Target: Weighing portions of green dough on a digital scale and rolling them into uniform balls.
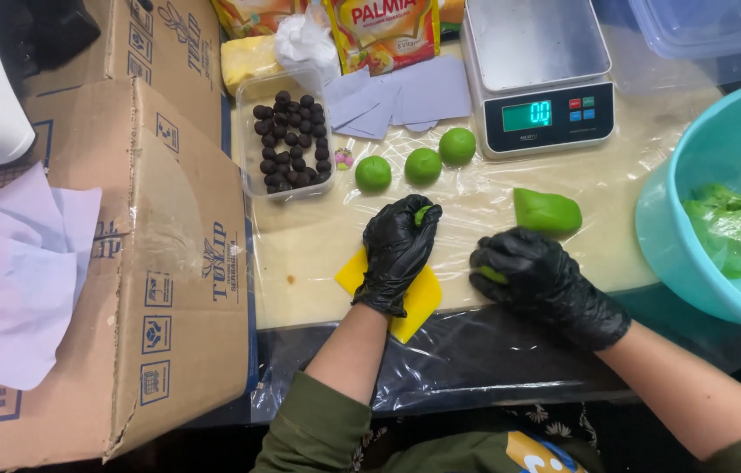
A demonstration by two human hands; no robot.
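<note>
Both my hands wear black gloves. My left hand (398, 250) is curled around a small piece of green dough (423, 213), above a yellow plastic scraper (418, 302) on the board. My right hand (535, 278) is closed on another bit of green dough (493, 275) that peeks out at its left side. A bigger green dough lump (547, 211) lies just beyond my right hand. Three green dough balls (423, 165) sit in a row further back. A clear tray of dark round balls (290, 140) stands to their left.
A digital kitchen scale (538, 74) stands at the back. A teal bowl (677, 245) lined with plastic and holding green dough is on the right. Cardboard boxes (160, 263) fill the left, with paper sheets (11, 280) on them. Packets and paper squares (405, 96) lie behind.
</note>
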